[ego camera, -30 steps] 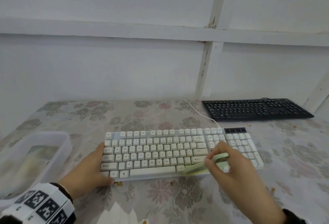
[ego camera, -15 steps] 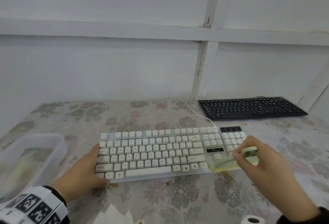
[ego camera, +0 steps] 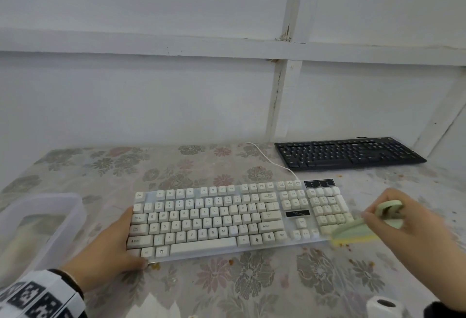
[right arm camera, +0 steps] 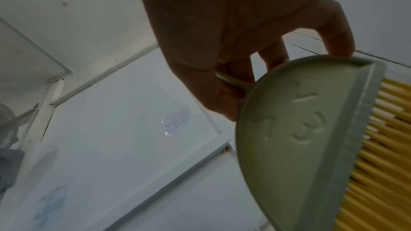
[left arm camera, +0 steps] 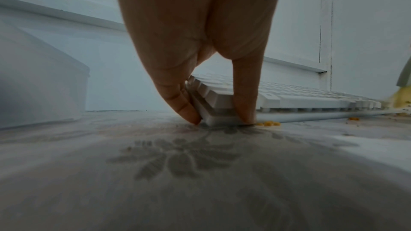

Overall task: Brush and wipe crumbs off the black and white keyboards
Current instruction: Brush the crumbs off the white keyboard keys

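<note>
Both hands are busy: my left hand (ego camera: 106,254) clamps the white keyboard (ego camera: 227,219) at its near left corner, thumb on the front edge and fingers wrapped round the side, pinning it to the surface (ego camera: 252,290). My right hand (ego camera: 413,232) grips the looped handle of the green brush (ego camera: 358,229), whose yellow bristles sit at the keyboard's near right corner, right on the edge.

That keyboard runs long from 9 o'clock to 3 o'clock in front of me, and the brush is at its 3 o'clock end, so I'd say this stroke is about spent. Crumbs (ego camera: 348,247) lie on the cloth just beside the bristles, with more by my left thumb.

Up at 1 o'clock the black keyboard (ego camera: 348,152) lies well apart, long axis also left to right, nearer my right hand. A white cable (ego camera: 269,158) trails between the two. A clear plastic box (ego camera: 37,229) sits at 9 o'clock and a paper roll (ego camera: 383,305) at 5 o'clock, neither blocking the way.
</note>
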